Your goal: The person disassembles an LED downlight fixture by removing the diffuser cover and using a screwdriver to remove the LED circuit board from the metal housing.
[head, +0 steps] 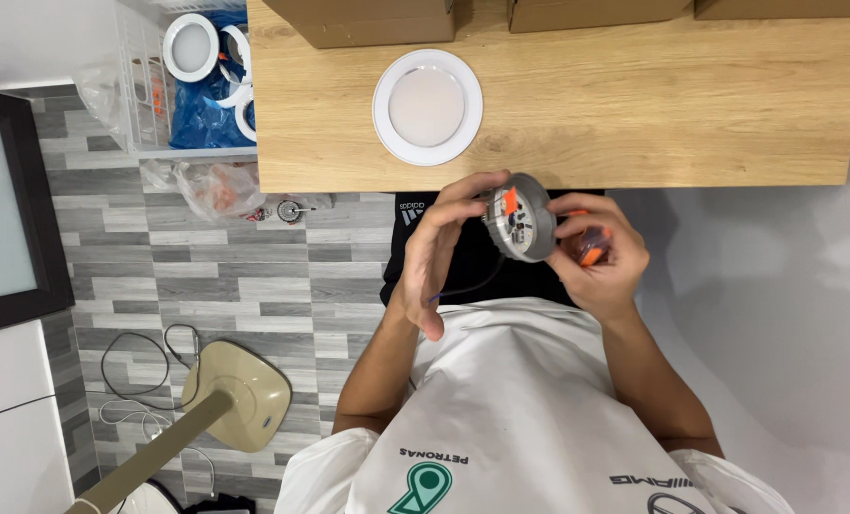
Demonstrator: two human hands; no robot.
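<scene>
We are wearing a white shirt point(511, 409), and it is filling the near part of the picture. Just past it, we are holding up a round grey lamp part point(520, 217) over our lap, near the edge of the wooden table point(682, 105). Our left hand point(439, 252) is pinching its left rim with the thumb and fingertips, and the other fingers are hanging loose. Our right hand point(601, 257) is curling round the right side of the lamp part and is gripping a small orange piece point(592, 249) too. A thin dark wire point(473, 286) is hanging down from the lamp part.

On the table, a round white lamp point(428, 107) is lying flat, well apart from our hands. Brown boxes point(377, 19) are sitting along the far edge. To the left, a white basket point(192, 81) is holding more white rings. A beige stand base point(235, 395) is resting on the grey floor.
</scene>
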